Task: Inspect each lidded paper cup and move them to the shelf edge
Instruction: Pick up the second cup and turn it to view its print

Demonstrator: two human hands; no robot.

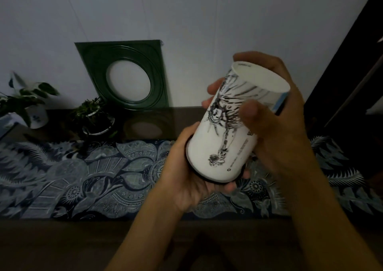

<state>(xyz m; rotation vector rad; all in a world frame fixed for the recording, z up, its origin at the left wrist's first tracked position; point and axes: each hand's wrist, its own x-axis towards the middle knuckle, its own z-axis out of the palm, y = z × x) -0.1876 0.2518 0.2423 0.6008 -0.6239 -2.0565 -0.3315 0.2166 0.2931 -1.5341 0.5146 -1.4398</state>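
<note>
I can't see the cup's (223, 138) lid, buried in my left grip (192, 179); my right grip's (275, 113) thumb blurs over its print, whose small lettering below stays unreadable

1. White printed paper cup (234, 130) held tilted above blue patterned cloth runner (83, 177), right of centre.
2. Green square frame (124, 74) leans on far wall.
3. Two potted plants (93, 115) far left.

No readable text anywhere. Small dark print running along the side of the paper cup (232, 130) near its wide end, and a faint line on the rim of its base, both too small and blurred to make out. Black ink drawing only.
</note>
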